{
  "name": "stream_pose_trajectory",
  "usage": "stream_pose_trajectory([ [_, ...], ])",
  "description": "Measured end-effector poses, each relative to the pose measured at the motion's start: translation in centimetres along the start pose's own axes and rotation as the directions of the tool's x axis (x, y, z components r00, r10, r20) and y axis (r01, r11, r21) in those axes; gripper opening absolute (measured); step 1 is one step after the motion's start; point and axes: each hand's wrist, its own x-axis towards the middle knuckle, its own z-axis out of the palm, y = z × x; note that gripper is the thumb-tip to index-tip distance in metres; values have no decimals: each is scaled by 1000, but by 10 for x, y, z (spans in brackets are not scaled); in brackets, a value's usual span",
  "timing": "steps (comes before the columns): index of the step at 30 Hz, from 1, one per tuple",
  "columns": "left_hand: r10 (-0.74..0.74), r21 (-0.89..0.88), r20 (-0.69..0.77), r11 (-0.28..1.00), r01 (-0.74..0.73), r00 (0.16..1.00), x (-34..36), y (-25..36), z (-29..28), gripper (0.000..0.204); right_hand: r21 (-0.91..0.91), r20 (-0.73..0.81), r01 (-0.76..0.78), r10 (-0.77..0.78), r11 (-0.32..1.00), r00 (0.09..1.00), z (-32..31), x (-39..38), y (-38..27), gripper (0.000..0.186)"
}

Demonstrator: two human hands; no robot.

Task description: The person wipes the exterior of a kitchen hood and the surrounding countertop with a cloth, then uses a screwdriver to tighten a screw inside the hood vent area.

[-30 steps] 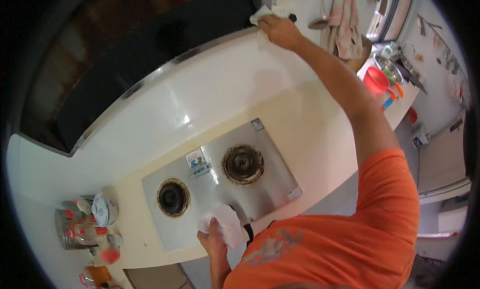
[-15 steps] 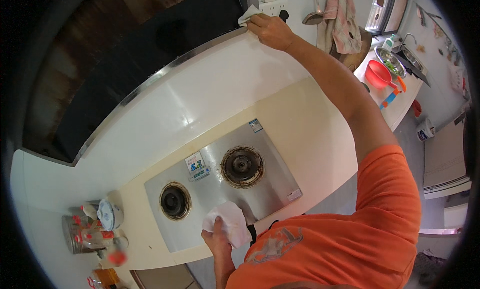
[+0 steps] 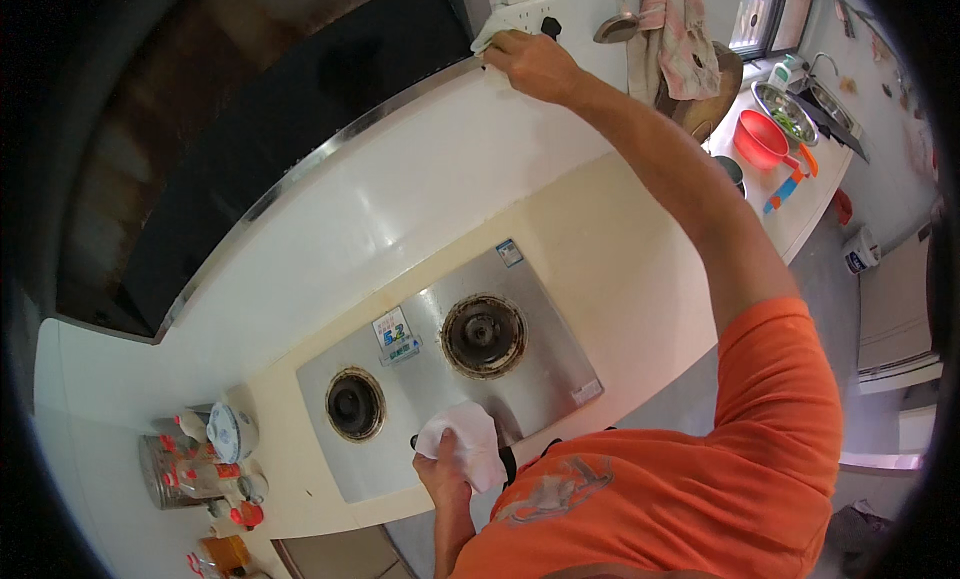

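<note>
My right hand (image 3: pixel 540 67) reaches up, closed around a white cloth (image 3: pixel 492 33). It presses that cloth against the right end of the dark range hood (image 3: pixel 330 89), at its metal rim. Low over the front edge of the steel gas stove (image 3: pixel 420 324), my left hand (image 3: pixel 443 476) grips a bigger, crumpled white cloth (image 3: pixel 470 444), its thumb lying on top. The stove's right burner (image 3: pixel 484 335) and left burner (image 3: pixel 355 405) are both bare, with brown grime around their rings. Part of the front edge is hidden by the left cloth.
Bottles and jars (image 3: pixel 205 477) crowd the counter's left end beside a white-blue bowl (image 3: pixel 228 434). A wall socket (image 3: pixel 528 17), ladle (image 3: pixel 616 27) and hanging towels (image 3: pixel 680 44) are near my right hand. Farther right stand a red basin (image 3: pixel 760 139) and metal bowl (image 3: pixel 785 113).
The view has shifted slightly. My right hand stays at the hood's right end with its cloth, with only a small movement. My left hand still holds the other cloth at the stove front.
</note>
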Motion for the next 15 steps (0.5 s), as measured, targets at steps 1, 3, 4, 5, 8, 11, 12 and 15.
stream_pose_trajectory([
  [1, 7, -4, 4, 1000, -7, 1000, 0, 1, 4, 28, 66, 36, -109, 106, 992, 994, -1, -5, 1, 25],
  [3, 0, 8, 0, 1000, 0, 1000, -2, 3, 7, 29, 656, 250, -539, 522, 528, 815, -24, -1, -1, 22],
  [4, -8, 23, -1, 1000, 8, 1000, -4, 7, 10, 30, 778, 445, -619, 600, 108, 665, -33, -1, 0, 22],
  [5, -8, 30, 10, 1000, 8, 1000, -4, 10, 14, 31, 887, 443, -439, 520, -139, 730, -35, -14, 9, 25],
  [8, -8, -4, 58, 1000, 8, 998, -4, 4, 12, 31, 795, 469, -103, 498, -598, 729, -46, -35, -13, 32],
  [11, 4, -8, 82, 1000, -4, 997, -5, -2, 12, 31, 696, 368, 16, 376, -717, 850, -45, -51, -23, 41],
  [12, 4, -5, 92, 1000, -4, 996, -6, -2, 12, 31, 661, 335, 56, 361, -748, 870, -46, -53, -29, 43],
  [15, 7, -15, 114, 1000, -5, 994, -7, 0, 13, 31, 584, 449, 119, 442, -803, 776, -59, -49, -50, 36],
])
